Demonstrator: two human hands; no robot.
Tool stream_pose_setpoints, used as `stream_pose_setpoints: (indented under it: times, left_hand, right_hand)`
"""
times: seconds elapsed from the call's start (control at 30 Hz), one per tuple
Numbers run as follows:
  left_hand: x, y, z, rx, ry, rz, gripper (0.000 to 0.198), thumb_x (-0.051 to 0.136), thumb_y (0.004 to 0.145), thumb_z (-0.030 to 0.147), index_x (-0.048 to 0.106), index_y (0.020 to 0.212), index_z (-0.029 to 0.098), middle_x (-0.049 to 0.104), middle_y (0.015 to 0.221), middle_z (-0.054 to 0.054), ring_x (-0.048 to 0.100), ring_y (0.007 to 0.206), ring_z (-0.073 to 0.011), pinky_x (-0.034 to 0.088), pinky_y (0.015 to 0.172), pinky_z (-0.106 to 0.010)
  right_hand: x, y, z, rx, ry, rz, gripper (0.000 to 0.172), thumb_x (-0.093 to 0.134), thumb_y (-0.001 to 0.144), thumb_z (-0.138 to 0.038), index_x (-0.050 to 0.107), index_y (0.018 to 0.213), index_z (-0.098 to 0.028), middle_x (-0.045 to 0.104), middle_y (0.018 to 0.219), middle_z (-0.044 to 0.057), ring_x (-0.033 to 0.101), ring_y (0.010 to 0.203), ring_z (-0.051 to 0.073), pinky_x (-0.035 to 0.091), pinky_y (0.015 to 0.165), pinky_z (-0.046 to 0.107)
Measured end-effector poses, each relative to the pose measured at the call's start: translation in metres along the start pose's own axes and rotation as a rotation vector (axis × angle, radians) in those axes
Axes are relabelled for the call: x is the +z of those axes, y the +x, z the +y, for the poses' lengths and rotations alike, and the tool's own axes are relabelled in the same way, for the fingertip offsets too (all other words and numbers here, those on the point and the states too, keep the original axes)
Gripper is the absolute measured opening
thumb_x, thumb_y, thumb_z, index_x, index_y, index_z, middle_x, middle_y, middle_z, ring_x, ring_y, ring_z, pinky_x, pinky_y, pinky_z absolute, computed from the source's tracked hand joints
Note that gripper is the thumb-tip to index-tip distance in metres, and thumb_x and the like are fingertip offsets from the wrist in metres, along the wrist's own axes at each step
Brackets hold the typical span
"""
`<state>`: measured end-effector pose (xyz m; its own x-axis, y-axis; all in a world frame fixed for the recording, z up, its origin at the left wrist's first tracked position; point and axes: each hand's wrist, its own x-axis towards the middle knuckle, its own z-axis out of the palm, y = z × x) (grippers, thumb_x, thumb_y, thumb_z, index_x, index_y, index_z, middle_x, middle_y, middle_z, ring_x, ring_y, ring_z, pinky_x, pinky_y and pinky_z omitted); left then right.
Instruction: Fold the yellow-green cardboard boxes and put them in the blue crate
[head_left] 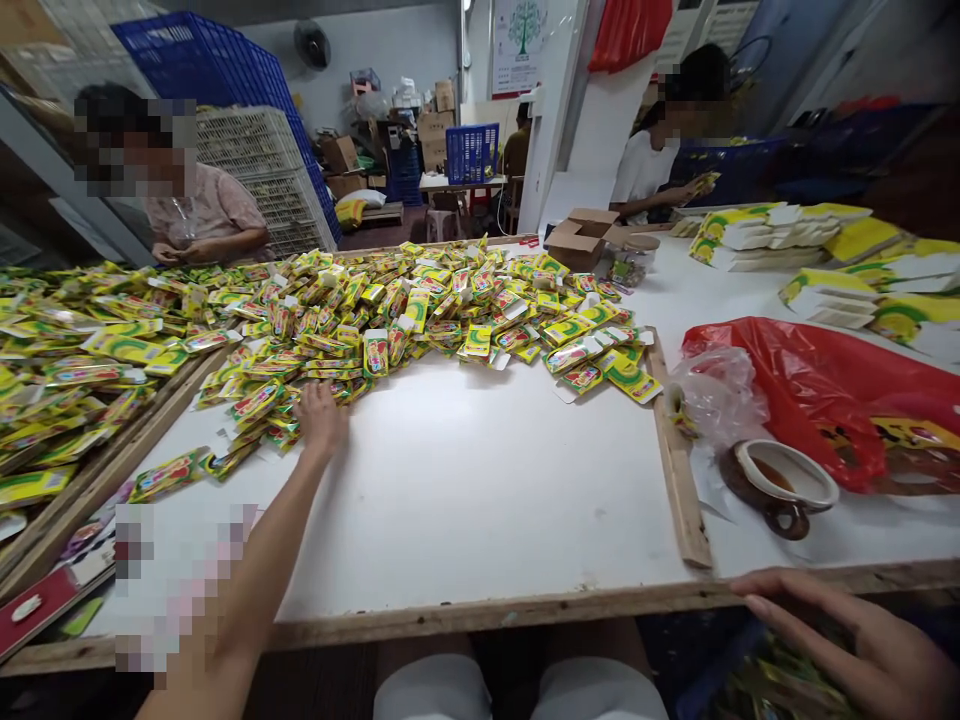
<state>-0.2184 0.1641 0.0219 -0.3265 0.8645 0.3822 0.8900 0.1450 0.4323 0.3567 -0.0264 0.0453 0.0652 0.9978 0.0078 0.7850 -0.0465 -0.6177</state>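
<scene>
Clearly, the left hand (321,412) rests against the near edge of a heap of small yellow boxes (450,300) on the white table (495,500); I cannot tell whether its fingers pinch one; the right hand (847,635) hangs past the table's front edge, fingers stretched loosely with a gap between, above packets (776,685) partly hidden below; a brown mug (784,485) stands beside a red plastic bag (802,375), right of a wooden strip (679,460).
</scene>
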Motion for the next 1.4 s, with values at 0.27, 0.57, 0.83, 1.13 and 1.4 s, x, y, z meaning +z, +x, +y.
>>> stream_pose_setpoints:
  times: [0.27,0.57,0.83,1.13,1.4]
  left_hand:
    - [-0.007,-0.014,-0.014,0.301,0.11,-0.123,0.029,0.044,0.082,0.012,0.062,0.105,0.012,0.063,0.113,-0.017,0.05,0.113,-0.0321,0.029,0.099,-0.051]
    - [0.005,-0.17,0.102,1.059,-0.34,-0.126,0.039,0.047,0.086,0.004,0.06,0.113,0.028,0.049,0.136,-0.006,0.036,0.132,-0.0223,0.033,0.106,-0.043]
    - [-0.004,-0.211,0.137,-0.08,-0.997,-0.489,0.037,0.048,0.09,0.026,0.038,0.126,0.025,0.058,0.12,-0.01,0.061,0.102,-0.0213,0.053,0.08,-0.035]
    - [-0.002,-0.206,0.137,-0.075,-1.019,-0.633,0.017,0.055,0.085,0.03,0.063,0.091,0.017,0.065,0.096,-0.007,0.061,0.09,-0.02,0.048,0.08,-0.03]
    - [0.006,-0.203,0.142,-0.172,-1.162,-0.591,0.026,0.06,0.082,0.03,0.053,0.106,0.02,0.063,0.094,-0.004,0.06,0.091,-0.0181,0.047,0.08,-0.029]
  right_hand:
    - [0.07,0.015,-0.101,-0.084,0.303,-0.276,0.031,0.05,0.085,-0.048,0.066,0.083,-0.022,0.07,0.087,0.006,0.063,0.087,0.024,0.05,0.078,0.029]
    - [0.171,0.048,-0.161,0.035,1.111,-0.428,0.046,0.067,0.075,-0.043,0.048,0.112,-0.024,0.067,0.098,0.007,0.064,0.092,0.021,0.049,0.082,0.037]
    - [0.183,0.033,-0.155,0.003,1.131,-0.267,0.036,0.066,0.078,-0.031,0.046,0.107,-0.024,0.065,0.088,0.002,0.064,0.081,0.017,0.05,0.073,0.029]
    - [0.173,0.047,-0.144,-0.182,0.749,-0.284,0.012,0.056,0.084,-0.029,0.062,0.082,-0.019,0.063,0.079,0.001,0.059,0.077,0.016,0.047,0.073,0.027]
    - [0.165,0.054,-0.147,-0.235,0.653,-0.337,0.013,0.055,0.084,-0.025,0.064,0.08,-0.017,0.066,0.079,0.002,0.061,0.076,0.016,0.047,0.071,0.027]
